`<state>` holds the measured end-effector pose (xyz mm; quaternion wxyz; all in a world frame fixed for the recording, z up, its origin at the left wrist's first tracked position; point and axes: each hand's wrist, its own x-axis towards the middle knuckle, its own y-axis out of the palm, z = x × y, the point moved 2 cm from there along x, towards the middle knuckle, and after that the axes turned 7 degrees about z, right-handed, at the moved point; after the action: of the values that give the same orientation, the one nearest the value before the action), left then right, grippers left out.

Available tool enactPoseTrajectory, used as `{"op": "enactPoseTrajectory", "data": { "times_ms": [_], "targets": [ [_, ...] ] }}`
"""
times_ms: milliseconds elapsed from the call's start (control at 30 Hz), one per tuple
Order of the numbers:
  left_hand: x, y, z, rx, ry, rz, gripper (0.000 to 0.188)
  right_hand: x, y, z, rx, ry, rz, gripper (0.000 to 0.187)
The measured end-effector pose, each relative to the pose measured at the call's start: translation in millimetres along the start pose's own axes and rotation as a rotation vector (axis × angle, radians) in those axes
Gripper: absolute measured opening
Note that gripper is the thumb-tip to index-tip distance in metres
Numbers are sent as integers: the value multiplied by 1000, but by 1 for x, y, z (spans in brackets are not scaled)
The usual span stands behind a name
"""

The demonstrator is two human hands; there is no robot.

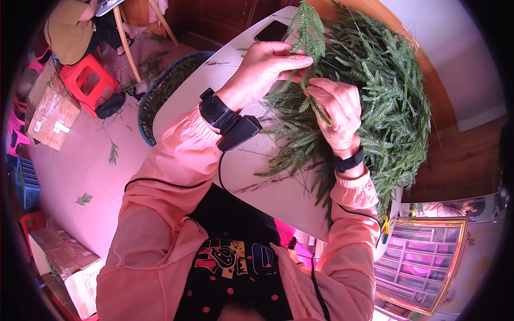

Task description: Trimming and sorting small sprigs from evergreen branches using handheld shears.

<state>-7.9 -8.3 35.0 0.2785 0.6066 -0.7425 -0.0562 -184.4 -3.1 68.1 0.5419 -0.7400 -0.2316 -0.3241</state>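
Observation:
My left hand pinches a green artificial pine sprig between thumb and fingers, and its tip points away from me. Close on its right, my right hand has its fingers closed round the lower part of the sprig, where a small side frond hangs down below the fingers. The fingers hide the stem where the two hands meet. A big heap of the same green sprigs covers the right side of the white marbled table, reaching under and beside my right hand.
A dark phone lies on the table's far edge. On the floor to the left are a blue-rimmed basket of greenery, a red stool, cardboard boxes and loose sprigs. Another person sits at the far left.

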Motion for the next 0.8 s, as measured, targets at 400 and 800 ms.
{"op": "enactPoseTrajectory", "data": {
  "times_ms": [400, 800],
  "targets": [
    [-3, 6, -1, -19, 29, -27, 13, -2, -1, 5, 18, -67, 34, 24],
    [2, -6, 7, 580, 151, 38, 11, -10, 17, -11, 427, 501, 267, 17]
  ]
}}
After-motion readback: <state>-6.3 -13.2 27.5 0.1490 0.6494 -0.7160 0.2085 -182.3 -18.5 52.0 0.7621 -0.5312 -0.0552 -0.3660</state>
